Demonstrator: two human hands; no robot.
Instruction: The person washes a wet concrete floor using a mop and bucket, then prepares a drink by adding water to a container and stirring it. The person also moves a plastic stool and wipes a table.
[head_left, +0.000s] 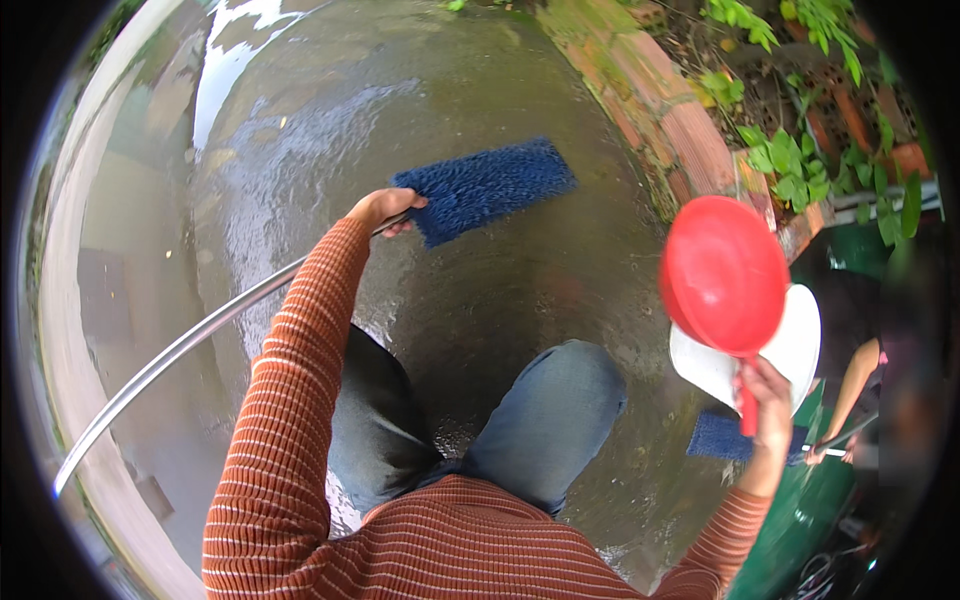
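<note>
My left hand (382, 208) is closed around the metal pole of a mop (484, 190), close to its blue shaggy rectangular head. The mop head is raised with its fibres facing up. The pole slants away to the lower left beyond my forearm. In my right hand (770, 398) is the handle of a red plastic water dipper (724, 272), held up at the right. Whether water is in the dipper I cannot tell. Behind it, partly covered, shows a white basin or bucket (803, 335).
Wet concrete ground (470, 90) surrounds my bent knees. A mossy brick border (690, 140) with green plants (785, 160) runs along the upper right. At the right a co-worker's arm (855, 390) reaches toward a second blue mop (725, 437). A pale ledge (75, 250) curves along the left.
</note>
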